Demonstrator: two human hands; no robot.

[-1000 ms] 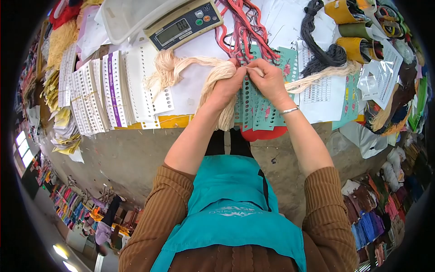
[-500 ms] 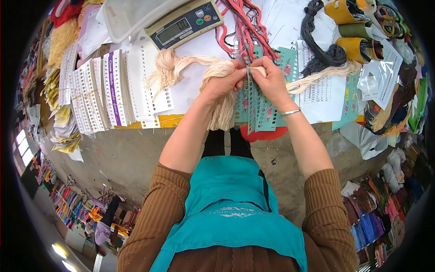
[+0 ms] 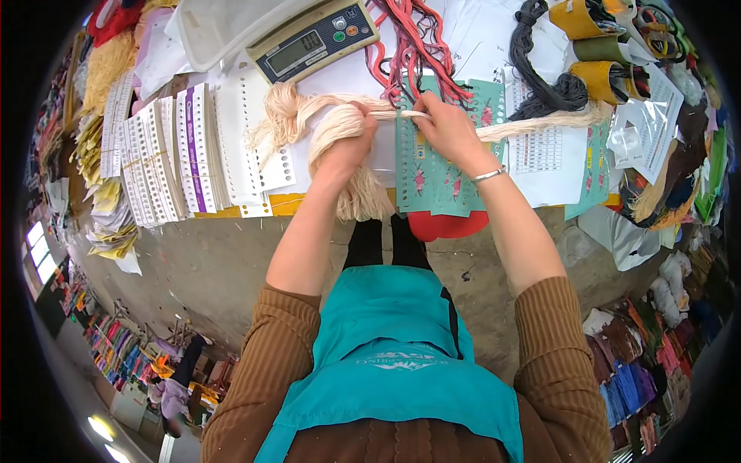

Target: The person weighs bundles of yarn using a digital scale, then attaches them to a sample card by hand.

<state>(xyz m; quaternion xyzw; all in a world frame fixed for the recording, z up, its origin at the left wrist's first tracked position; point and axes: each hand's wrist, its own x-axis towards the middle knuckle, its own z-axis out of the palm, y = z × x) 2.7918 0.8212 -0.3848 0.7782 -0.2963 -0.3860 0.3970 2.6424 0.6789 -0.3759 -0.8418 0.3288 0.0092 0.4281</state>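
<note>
My left hand point(image 3: 349, 145) is wrapped round a looped bundle of cream thread point(image 3: 333, 127), whose loose ends hang down at the table's front edge. My right hand point(image 3: 448, 131) pinches a thin cream strand that runs across from the bundle, over the left edge of a green punched card point(image 3: 432, 174) with pink flowers. From beneath the right wrist a cream skein point(image 3: 540, 123) stretches to the right over a printed sheet point(image 3: 540, 154). Red and black threads point(image 3: 417, 46) lie just beyond my right hand.
A digital scale point(image 3: 312, 42) stands beyond my left hand, beside a clear plastic tub point(image 3: 224, 31). Stacks of white punched cards point(image 3: 154, 158) lie at the left. Dark grey yarn point(image 3: 552, 89) and yellow rolls point(image 3: 598, 81) are at the right. A person point(image 3: 171, 397) is in the background.
My left hand has moved left with the thread bundle, away from my right hand. A strand now spans the gap between them, and the green cards lie flatter.
</note>
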